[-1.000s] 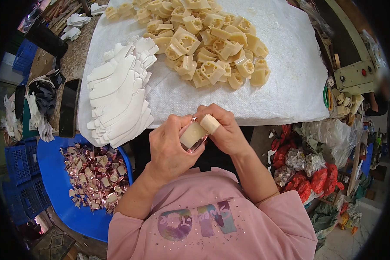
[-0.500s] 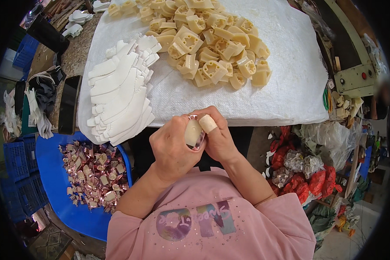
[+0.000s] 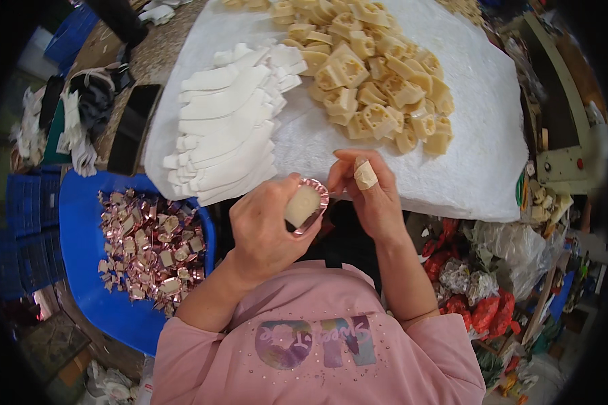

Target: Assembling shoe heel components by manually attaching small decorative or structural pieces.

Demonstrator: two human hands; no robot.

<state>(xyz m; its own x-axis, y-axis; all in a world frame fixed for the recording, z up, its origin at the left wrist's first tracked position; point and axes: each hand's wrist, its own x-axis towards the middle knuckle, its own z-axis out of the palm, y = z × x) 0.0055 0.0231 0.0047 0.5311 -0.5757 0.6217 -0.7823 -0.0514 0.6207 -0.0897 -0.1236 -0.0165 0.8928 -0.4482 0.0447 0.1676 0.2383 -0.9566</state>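
Note:
My left hand is closed around a cream piece with a shiny pink metallic rim, its pale flat face turned upward. Just right of it, my right hand is apart from the piece. Its fingers are loosely bent and apart, nothing visible in them, and tan tape wraps the thumb. Beyond both hands, a stack of white curved strips and a heap of cream moulded plastic parts lie on a white woven sheet.
To my left, a blue tub holds many shiny pink-and-cream pieces. A dark phone lies at the table's left edge. Red and clear plastic bags are piled low on the right, near a pale green machine frame.
My right hand has let go of the pink-rimmed piece and moved right. The left hand still holds it. The whole view has shifted, so the table things appear farther right.

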